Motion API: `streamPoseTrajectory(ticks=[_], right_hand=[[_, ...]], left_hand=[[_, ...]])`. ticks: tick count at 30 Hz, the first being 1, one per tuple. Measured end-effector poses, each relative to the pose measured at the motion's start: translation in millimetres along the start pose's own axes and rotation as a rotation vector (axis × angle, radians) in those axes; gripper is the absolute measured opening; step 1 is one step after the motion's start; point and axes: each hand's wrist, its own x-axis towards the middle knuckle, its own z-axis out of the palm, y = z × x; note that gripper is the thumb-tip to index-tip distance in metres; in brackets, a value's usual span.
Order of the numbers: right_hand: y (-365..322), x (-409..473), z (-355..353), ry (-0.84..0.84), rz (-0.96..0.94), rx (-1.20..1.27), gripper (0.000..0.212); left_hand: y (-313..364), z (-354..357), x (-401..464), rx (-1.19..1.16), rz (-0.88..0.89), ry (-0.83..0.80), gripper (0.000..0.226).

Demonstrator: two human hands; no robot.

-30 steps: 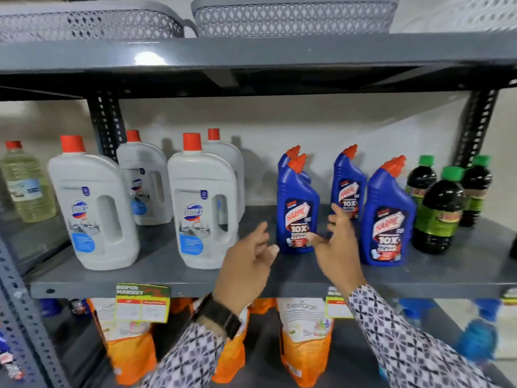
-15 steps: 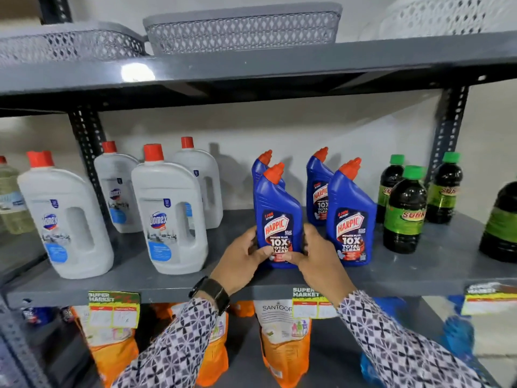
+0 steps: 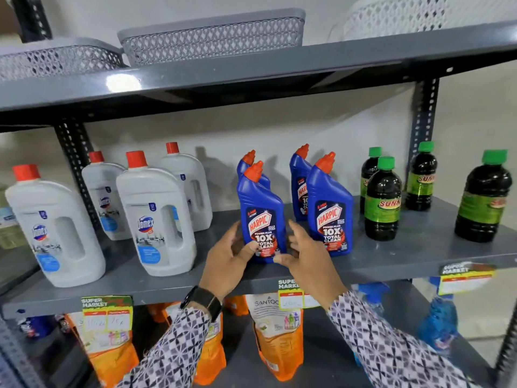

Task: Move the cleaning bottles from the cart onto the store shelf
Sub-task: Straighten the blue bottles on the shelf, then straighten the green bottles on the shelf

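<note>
A blue Harpic bottle (image 3: 261, 208) with an orange cap stands upright near the front of the grey middle shelf (image 3: 391, 261). My left hand (image 3: 226, 261) cups its left side, thumb on the label. My right hand (image 3: 307, 261) is against its right side, thumb at the base and fingers spread. Three more blue Harpic bottles (image 3: 330, 208) stand just behind it and to its right. The cart is out of view.
White Domex jugs (image 3: 156, 219) fill the shelf's left part; dark bottles with green caps (image 3: 382, 203) stand on the right. Grey mesh baskets (image 3: 212, 35) sit on the shelf above. Orange refill pouches (image 3: 279, 345) and blue spray bottles (image 3: 439, 323) are on the shelf below.
Both hands went from hovering apart in front of the shelf to closing on the front-left Harpic bottle. The right-hand fingers have since loosened a little. The view shifted right.
</note>
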Motion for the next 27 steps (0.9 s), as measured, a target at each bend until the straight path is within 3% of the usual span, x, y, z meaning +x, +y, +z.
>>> streamPoseTrajectory(ticks=[3,5,7,10,12,14,17,19,27], right_hand=[[12,-26,-28,0.086,-0.069,-0.093,0.074],[25,-35,-60,0.182,-0.134,-0.094,0.056],[43,-38,-101,0.311,-0.162,-0.06,0.044],[77,-23,-158,0.465,-0.132,-0.029,0.043],[100,-1,-186,0.423,-0.032,0.017,0.053],[119,25,-210,0.227,0.081,0.129,0.066],[132,56,-224,-0.066,0.116,0.272,0.081],[139,66,-228,-0.15,0.104,0.295,0.076],[154,46,-257,-0.056,0.048,0.149,0.055]], left_hand=[[12,11,-24,-0.024,-0.007,0.348,0.047],[25,31,-40,-0.086,0.054,0.47,0.032],[46,64,-49,-0.169,0.079,0.405,0.024],[82,129,-50,-0.174,0.113,0.151,0.024],[102,176,-41,-0.09,0.12,-0.037,0.037],[122,222,-25,0.048,0.061,-0.169,0.055],[135,258,3,0.078,-0.136,-0.156,0.063],[137,269,18,0.02,-0.156,-0.118,0.06],[139,291,33,-0.123,-0.032,-0.17,0.029]])
